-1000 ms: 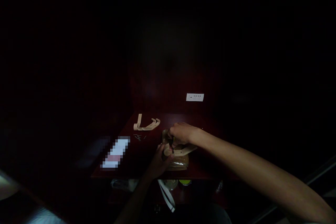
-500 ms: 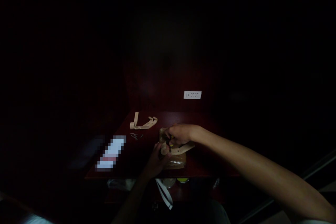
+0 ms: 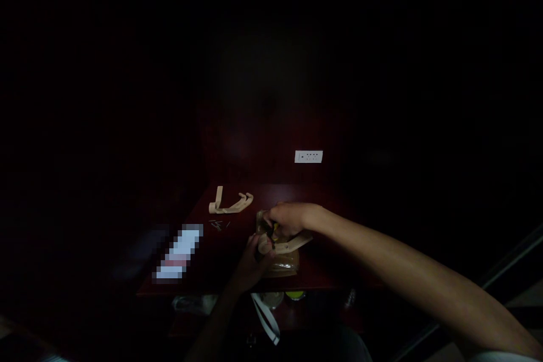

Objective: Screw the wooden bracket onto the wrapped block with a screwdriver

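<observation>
My left hand is closed around the round end of a pale wooden hook piece. The piece's curved arm, with a small hole in it, points to the right. Over it, my right hand grips a yellow-handled tool; its working end is dark and hard to make out near the wood. Beneath both hands lies a brown package in clear plastic. A second wooden hook piece rests farther back to the left, and several thin metal screws or nails are scattered before it.
The dark red table has its front edge just below my hands. A blurred-out bright sheet lies on the left. On the wall is a white socket plate. Under the tabletop, a white strap hangs near round containers.
The wooden piece has turned slightly in my left hand, so its round end faces me more. My right hand stays on the yellow-handled tool. The whole view has shifted a little.
</observation>
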### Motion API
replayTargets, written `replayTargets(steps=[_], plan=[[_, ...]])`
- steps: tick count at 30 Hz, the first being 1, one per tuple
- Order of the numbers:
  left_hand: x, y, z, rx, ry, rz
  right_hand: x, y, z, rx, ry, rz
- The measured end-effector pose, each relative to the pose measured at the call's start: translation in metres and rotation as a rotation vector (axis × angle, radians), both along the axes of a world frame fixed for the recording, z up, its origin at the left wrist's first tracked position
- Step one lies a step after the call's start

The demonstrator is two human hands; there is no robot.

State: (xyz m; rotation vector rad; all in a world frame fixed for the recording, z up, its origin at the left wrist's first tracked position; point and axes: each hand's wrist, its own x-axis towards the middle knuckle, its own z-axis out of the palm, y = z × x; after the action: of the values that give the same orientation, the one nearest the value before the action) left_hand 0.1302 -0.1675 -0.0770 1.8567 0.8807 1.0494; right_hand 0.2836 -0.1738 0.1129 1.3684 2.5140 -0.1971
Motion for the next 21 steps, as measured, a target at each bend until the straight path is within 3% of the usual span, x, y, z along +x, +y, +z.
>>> replayTargets(steps=[11,21], plan=[[0.0009,0.0012,0.0001,0.021,0.008,0.007,-0.0031,-0.0044,0.0043,-0.034,-0.042,-0.045],[0.001,0.0008,-0.0011,0.017,0.015,0.013,0.003,0.0008,-0.0036,-0.029,0.033,-0.023]])
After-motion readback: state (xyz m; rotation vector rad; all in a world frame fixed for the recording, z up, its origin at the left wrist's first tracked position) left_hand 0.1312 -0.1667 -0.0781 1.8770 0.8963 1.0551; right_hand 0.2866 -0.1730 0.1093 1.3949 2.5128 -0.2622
